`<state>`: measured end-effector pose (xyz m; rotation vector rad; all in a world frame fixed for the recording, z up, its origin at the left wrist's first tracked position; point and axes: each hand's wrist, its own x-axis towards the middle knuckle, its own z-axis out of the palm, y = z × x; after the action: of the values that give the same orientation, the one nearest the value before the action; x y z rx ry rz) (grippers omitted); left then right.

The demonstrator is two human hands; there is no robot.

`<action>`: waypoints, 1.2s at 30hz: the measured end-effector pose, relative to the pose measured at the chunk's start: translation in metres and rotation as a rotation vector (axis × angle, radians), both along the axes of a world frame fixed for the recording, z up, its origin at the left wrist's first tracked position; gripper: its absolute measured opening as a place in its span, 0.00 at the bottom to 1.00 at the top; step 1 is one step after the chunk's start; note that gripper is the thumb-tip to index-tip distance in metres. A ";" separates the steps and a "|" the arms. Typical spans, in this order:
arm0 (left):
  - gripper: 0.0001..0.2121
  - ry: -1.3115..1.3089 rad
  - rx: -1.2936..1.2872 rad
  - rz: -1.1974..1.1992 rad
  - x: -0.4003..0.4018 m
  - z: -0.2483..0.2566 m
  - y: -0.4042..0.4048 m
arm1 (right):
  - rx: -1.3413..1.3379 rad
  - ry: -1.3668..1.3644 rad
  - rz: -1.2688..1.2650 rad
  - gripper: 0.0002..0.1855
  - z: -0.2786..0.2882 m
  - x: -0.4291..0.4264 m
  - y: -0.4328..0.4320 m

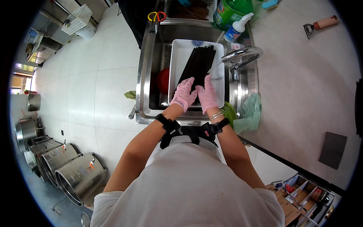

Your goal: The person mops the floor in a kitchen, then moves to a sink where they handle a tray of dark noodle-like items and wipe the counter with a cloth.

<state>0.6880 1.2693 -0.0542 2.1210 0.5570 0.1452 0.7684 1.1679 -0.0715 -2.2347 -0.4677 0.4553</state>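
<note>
Both my hands wear pink gloves and rest at the near end of a bundle of long dark strips (200, 61). The strips lie lengthwise in a white rectangular tray (178, 54) over a steel sink basin (163, 34). My left hand (185, 94) lies on the left side of the bundle, fingers pointing forward. At its right side is my right hand (207, 95), thumb close to the left hand. Whether the fingers grip any strips is hidden. From the curved chrome faucet (244, 55), a thin stream of water seems to fall into the tray beside the strips.
A red bowl (163, 81) sits left of the tray. Scissors (154, 21) lie on the sink's rim. A spray bottle (238, 28) and green jug (231, 12) stand behind the faucet. A peeler (320, 25) lies on the right counter; a green plastic bag (251, 113) hangs nearer.
</note>
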 end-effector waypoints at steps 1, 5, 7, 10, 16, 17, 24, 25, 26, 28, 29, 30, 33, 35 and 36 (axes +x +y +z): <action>0.25 -0.004 -0.062 0.011 0.001 -0.003 0.001 | 0.007 -0.041 0.022 0.37 -0.005 -0.002 0.002; 0.24 -0.092 -0.265 0.091 0.005 -0.045 0.008 | 0.050 -0.173 0.127 0.32 -0.024 -0.004 0.004; 0.23 -0.082 -0.410 0.142 0.005 -0.050 0.010 | 0.064 -0.244 0.211 0.31 -0.028 -0.002 0.004; 0.25 -0.011 -0.296 0.179 0.002 -0.041 0.011 | 0.271 0.002 0.032 0.27 -0.021 -0.003 0.001; 0.35 0.429 0.009 0.100 0.018 0.019 0.004 | 0.251 0.246 -0.331 0.35 -0.035 0.005 -0.002; 0.35 0.455 -0.016 0.102 0.021 0.021 0.005 | 0.253 0.270 -0.331 0.35 -0.037 0.007 -0.002; 0.32 0.448 -0.335 0.124 0.027 -0.012 0.017 | 0.323 0.425 -0.370 0.40 -0.034 0.011 0.006; 0.31 0.416 -0.441 0.147 0.027 -0.018 0.018 | 0.284 0.404 -0.365 0.41 -0.030 0.010 0.008; 0.30 0.381 -0.452 0.149 0.026 -0.025 0.019 | 0.207 0.386 -0.353 0.42 -0.027 0.011 0.009; 0.28 0.314 -0.477 0.153 0.025 -0.028 0.019 | 0.052 0.354 -0.328 0.45 -0.011 0.012 0.014; 0.27 0.272 -0.454 0.069 0.024 -0.028 0.019 | 0.005 0.341 -0.321 0.46 -0.002 0.011 0.017; 0.26 0.229 -0.431 -0.017 0.025 -0.028 0.018 | -0.043 0.326 -0.315 0.47 0.008 0.011 0.019; 0.21 0.166 -0.366 -0.102 0.025 -0.028 0.016 | -0.016 0.317 -0.305 0.47 -0.006 0.014 0.021; 0.22 0.212 -0.405 -0.139 0.026 -0.031 0.025 | -0.031 0.303 -0.295 0.47 -0.018 0.018 0.016; 0.24 0.121 -0.095 -0.074 0.020 -0.015 0.024 | -0.086 0.290 -0.284 0.47 -0.005 0.015 0.014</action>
<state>0.7083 1.2931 -0.0695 2.0642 0.5447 -0.0511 0.7832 1.1823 -0.0761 -2.2245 0.0215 0.6435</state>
